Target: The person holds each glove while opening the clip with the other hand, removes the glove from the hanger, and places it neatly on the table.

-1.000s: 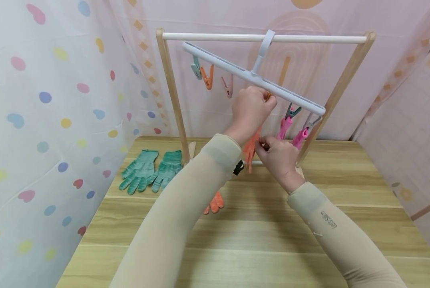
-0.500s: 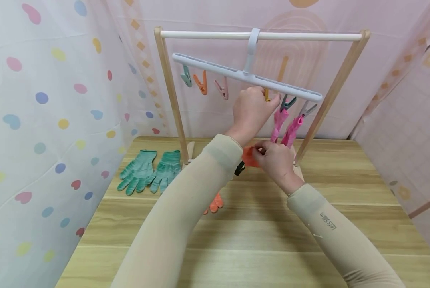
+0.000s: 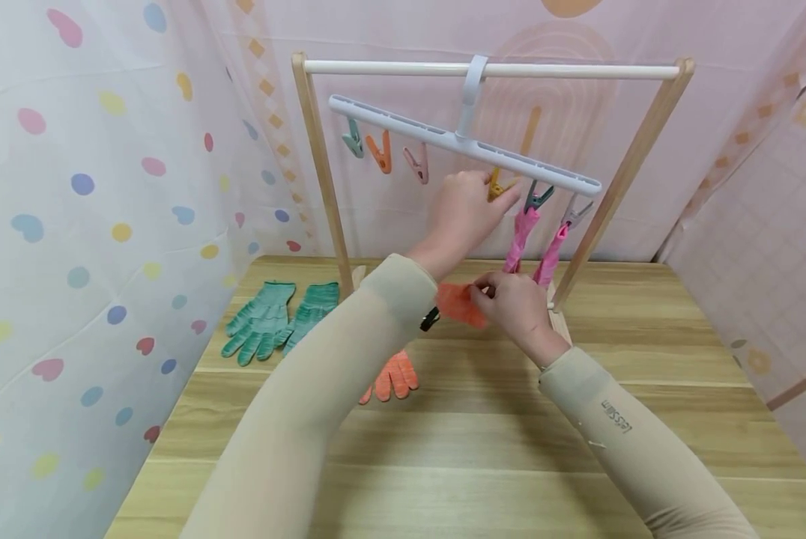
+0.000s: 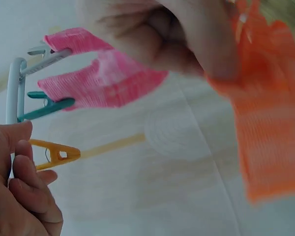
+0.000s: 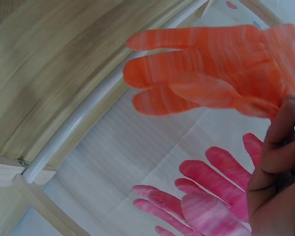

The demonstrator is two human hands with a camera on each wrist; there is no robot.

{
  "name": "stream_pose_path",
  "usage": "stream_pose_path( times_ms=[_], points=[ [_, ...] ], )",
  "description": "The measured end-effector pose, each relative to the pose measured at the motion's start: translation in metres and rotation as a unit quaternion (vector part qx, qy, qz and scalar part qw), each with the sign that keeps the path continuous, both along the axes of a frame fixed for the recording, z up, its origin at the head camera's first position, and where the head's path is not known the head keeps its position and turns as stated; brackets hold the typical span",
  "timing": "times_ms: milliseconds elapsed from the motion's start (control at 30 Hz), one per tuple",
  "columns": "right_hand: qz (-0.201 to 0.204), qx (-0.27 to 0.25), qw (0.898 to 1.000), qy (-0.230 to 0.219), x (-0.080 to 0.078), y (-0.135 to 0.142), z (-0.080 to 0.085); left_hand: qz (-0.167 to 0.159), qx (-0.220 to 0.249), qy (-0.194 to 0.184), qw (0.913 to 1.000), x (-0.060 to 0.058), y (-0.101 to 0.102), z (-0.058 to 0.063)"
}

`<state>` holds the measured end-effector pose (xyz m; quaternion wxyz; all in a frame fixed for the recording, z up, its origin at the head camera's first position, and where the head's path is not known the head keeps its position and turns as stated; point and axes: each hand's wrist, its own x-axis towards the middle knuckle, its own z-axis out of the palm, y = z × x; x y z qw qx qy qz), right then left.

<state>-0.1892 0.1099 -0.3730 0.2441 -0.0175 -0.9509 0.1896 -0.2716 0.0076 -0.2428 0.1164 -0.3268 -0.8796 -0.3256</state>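
Observation:
My left hand (image 3: 467,213) pinches a yellow clothespin (image 4: 64,153) that hangs from a pale blue clip hanger (image 3: 410,129). Lower down, my right hand (image 3: 517,307) holds an orange knitted glove (image 5: 226,59) by the edge near its cuff, between thumb and fingers. That glove is apart from the yellow clothespin, its fingers dangling free in the right wrist view. To the right on the hanger, a dark green clothespin (image 3: 538,196) and a grey clothespin (image 3: 576,215) each grip a pink glove (image 3: 550,258). The hanger tilts down toward its right end.
A wooden rack with a white rod (image 3: 592,72) carries the hanger. Mint, orange and pink clothespins (image 3: 416,165) hang at its left. Two green gloves (image 3: 261,318) and another orange glove (image 3: 396,376) lie on the wooden table (image 3: 484,479). A small black clip (image 3: 430,320) shows behind my left sleeve.
The orange glove in my right hand has dropped away from the clothespin and swung sideways. The hanger has shifted left along the rod and tilts less. My left hand has lowered slightly.

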Motion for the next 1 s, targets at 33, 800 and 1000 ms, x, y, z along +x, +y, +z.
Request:
stream_pose_path(
  times_ms=[33, 800, 1000],
  points=[
    [0.006, -0.003, 1.0, -0.009, 0.0, -0.001, 0.0, -0.006, -0.009, -0.002, 0.9999, -0.002, -0.005, -0.001],
    [0.001, -0.262, 0.916, -0.304, -0.02, 0.011, -0.059, 0.041, -0.151, -0.087, 0.9839, -0.03, -0.162, -0.069],
    [0.017, -0.116, 0.939, -0.323, -0.022, 0.012, -0.074, 0.032, -0.176, -0.104, 0.9783, -0.032, -0.169, -0.078]
  ],
)
